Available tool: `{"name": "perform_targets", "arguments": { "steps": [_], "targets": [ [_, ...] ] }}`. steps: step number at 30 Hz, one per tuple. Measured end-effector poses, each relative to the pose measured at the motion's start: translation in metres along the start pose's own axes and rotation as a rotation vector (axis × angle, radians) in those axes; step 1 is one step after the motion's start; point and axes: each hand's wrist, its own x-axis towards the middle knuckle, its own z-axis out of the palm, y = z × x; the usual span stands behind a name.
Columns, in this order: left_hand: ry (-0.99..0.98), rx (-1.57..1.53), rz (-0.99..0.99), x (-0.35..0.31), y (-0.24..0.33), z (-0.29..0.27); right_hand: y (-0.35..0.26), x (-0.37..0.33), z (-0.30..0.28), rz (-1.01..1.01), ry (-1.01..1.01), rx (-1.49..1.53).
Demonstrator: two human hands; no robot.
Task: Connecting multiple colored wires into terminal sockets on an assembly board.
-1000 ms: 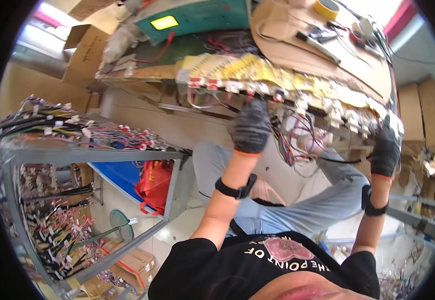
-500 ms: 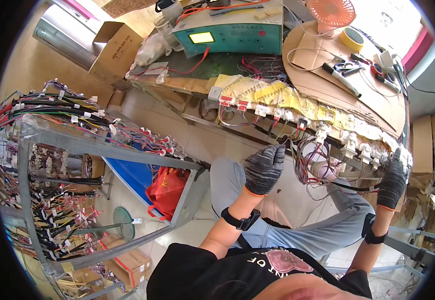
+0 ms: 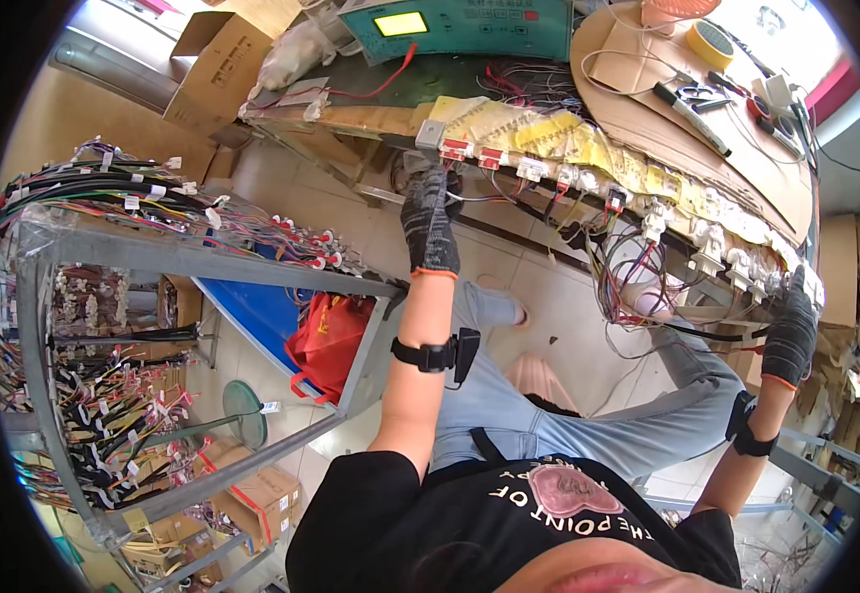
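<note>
My left hand, in a dark striped glove, reaches up to the left end of a row of connectors. Its fingers are pressed together beside a grey block and a red-and-white connector; what they hold is hidden. At the row's right end my gloved right hand has its fingers closed beside white connectors; I cannot make out what lies in them. A wire harness of many coloured wires hangs in loops from the middle of the row. Yellow tape covers the strip behind the connectors.
A teal tester with a lit screen stands on the bench. Cardboard there carries a marker, scissors and a tape roll. At left, a metal rack holds wire bundles; a red bag lies in its blue tray.
My left hand has moved left and up, from the hanging wires to the row's left end. My right hand stays at the right end. The whole view has shifted slightly.
</note>
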Motion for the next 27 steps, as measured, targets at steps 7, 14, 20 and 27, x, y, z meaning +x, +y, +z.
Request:
{"name": "perform_targets", "arguments": {
  "steps": [7, 14, 20, 27],
  "targets": [
    [-0.07, 0.151, -0.002, 0.006, 0.014, -0.002, -0.021, -0.012, -0.004, -0.364, 0.181, -0.528],
    [-0.16, -0.115, -0.051, 0.027, 0.0, -0.008, -0.021, -0.004, -0.002, 0.15, 0.013, 0.012],
    [-0.218, -0.254, -0.086, 0.039, -0.01, -0.012, -0.012, -0.014, -0.001, -0.144, 0.034, -0.419],
    [-0.264, -0.28, -0.073, 0.037, -0.005, -0.011, -0.002, -0.01, -0.003, -0.111, -0.048, -0.331]
  ]
}}
